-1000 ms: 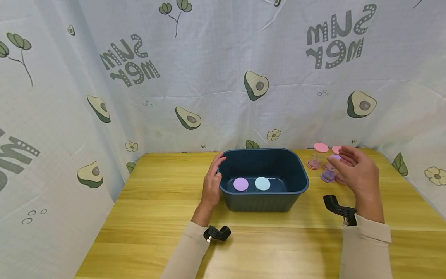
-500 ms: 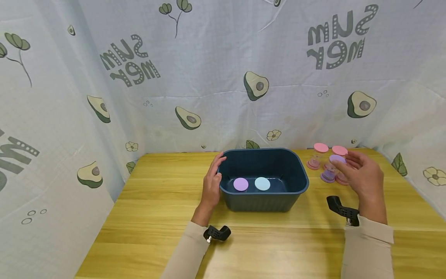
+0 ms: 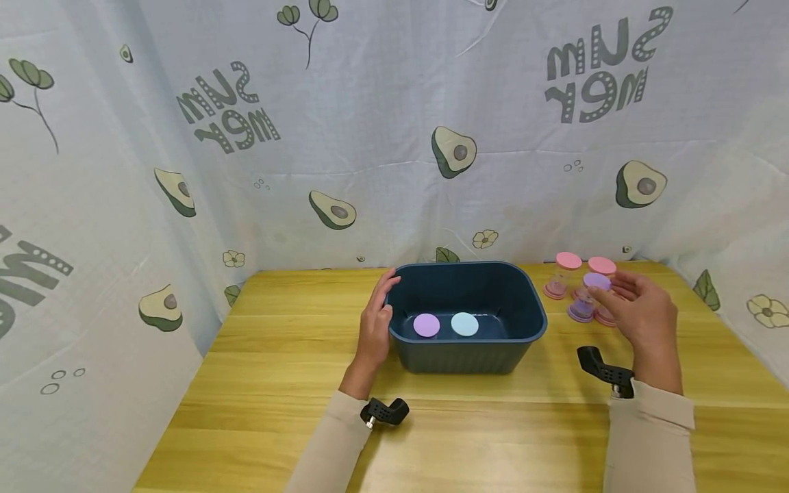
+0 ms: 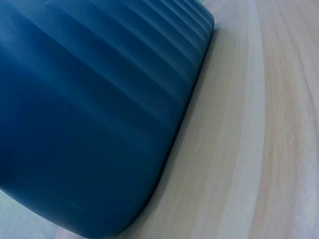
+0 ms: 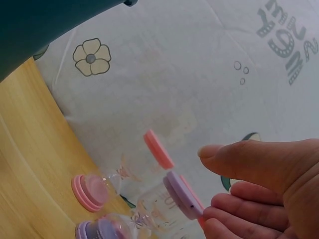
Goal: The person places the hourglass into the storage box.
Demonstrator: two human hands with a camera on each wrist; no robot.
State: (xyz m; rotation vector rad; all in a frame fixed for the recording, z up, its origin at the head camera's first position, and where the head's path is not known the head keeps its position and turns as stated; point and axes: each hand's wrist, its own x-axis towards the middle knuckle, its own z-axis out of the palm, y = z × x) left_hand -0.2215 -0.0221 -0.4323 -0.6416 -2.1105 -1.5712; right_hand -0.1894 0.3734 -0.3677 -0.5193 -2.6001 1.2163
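At the table's back right stand several sand timers with clear glass. One has a purple cap [image 3: 596, 281] and purple base; a pink-capped sand timer [image 3: 562, 276] stands to its left, and another pink cap [image 3: 601, 266] shows behind. My right hand [image 3: 644, 308] is beside the purple sand timer, thumb and fingers apart, fingertips right at its purple cap [image 5: 182, 195] in the right wrist view. It partly hides a pink base. My left hand [image 3: 373, 322] rests on the left end of a dark blue plastic bin [image 3: 462, 357], its fingers along the rim.
Inside the bin are a purple disc-shaped top [image 3: 427, 325] and a light blue disc-shaped top [image 3: 465, 324]. The bin stands on a wooden table [image 3: 277, 383]. A white printed curtain [image 3: 382, 137] hangs close behind the table and along its sides.
My right hand has shifted slightly right, uncovering the purple cap and the back pink cap, then kept nearly still. The left hand and the bin have stayed in place.
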